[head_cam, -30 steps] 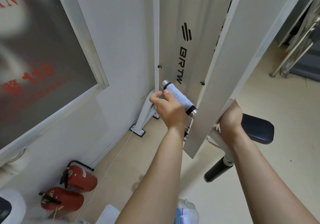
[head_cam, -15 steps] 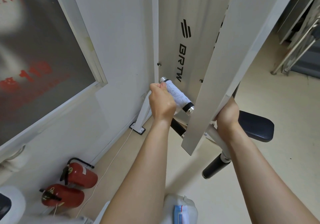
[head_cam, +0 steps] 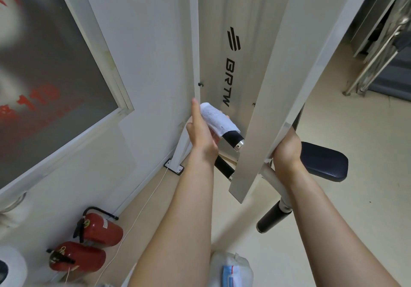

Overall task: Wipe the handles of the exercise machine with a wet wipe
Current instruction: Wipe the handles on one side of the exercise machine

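Note:
A white wet wipe (head_cam: 219, 120) is wrapped around the upper part of a black handle (head_cam: 233, 140) with a chrome end cap. My left hand (head_cam: 201, 133) holds the wipe against the handle from the left, thumb pointing up. My right hand (head_cam: 285, 147) grips the white machine arm (head_cam: 262, 113) behind its lower edge, and its fingers are hidden by the arm. A second black handle (head_cam: 223, 166) shows below my left wrist.
A dark padded seat (head_cam: 322, 164) sits right of my right hand, with a black roller (head_cam: 271, 219) below it. Two red fire extinguishers (head_cam: 97, 231) lie by the wall at lower left. A wipes pack (head_cam: 231, 269) is at the bottom centre.
The wipe has slid up over the handle's far end, uncovering the black lower part near the end cap. My left hand shifted higher, thumb raised. My right hand stays on the arm.

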Available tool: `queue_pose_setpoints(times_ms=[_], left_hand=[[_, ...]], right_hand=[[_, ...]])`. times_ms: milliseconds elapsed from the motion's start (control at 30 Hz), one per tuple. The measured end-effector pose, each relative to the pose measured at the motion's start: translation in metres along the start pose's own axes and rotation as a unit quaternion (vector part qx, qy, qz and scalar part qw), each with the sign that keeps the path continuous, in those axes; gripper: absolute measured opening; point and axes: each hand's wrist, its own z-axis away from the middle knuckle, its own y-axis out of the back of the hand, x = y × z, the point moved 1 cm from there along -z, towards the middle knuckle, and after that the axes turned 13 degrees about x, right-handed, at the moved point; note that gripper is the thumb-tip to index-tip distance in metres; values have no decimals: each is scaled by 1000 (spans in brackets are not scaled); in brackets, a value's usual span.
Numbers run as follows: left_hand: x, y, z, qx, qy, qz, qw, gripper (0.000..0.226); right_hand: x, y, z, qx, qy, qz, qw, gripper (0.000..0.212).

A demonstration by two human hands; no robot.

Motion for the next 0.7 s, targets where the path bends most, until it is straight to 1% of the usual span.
queue_pose_setpoints(times_ms=[67,100,133,233,267,333,400,467,500,533,567,600,633,700], left_hand=[[10,-4,3,-79,83,19,993,82],[12,-6,4,-104,107,25,988,84],[11,-8,6,-115,116,34,986,79],[-8,-12,10,-111,106,44,987,29],[-15,-11,15,-114,102,30,988,24],[-28,-6,18,-136,101,4,986,22],[-39,1,22,-178,93,-45,979,28],[-45,6,25,-205,100,-79,971,37],[-42,7,27,-214,97,-84,968,34],[-36,8,26,-210,104,-68,970,25],[-26,7,23,-184,107,-37,976,16],[-16,4,19,-160,109,7,981,16],[-8,3,11,-145,102,22,984,20],[-1,-2,6,-129,96,9,987,26]], right_hand=[[1,0,-2,-4,5,6,1000,35],[1,1,-2,-6,4,5,1000,35],[2,1,-2,-8,3,2,1000,36],[3,2,-2,-11,7,-7,1000,36],[3,1,-3,-7,8,-10,1000,35],[2,2,-3,-14,7,-17,1000,34],[2,2,-3,-21,1,-19,1000,28],[4,3,-6,-23,1,-25,999,24],[7,4,-9,-31,6,-17,999,26],[9,4,-11,-36,7,-9,999,29],[10,5,-11,-38,0,-5,999,30],[9,5,-9,-30,-6,-8,1000,27],[6,5,-5,-23,-2,-8,1000,23],[3,3,2,-20,13,-11,1000,22]])
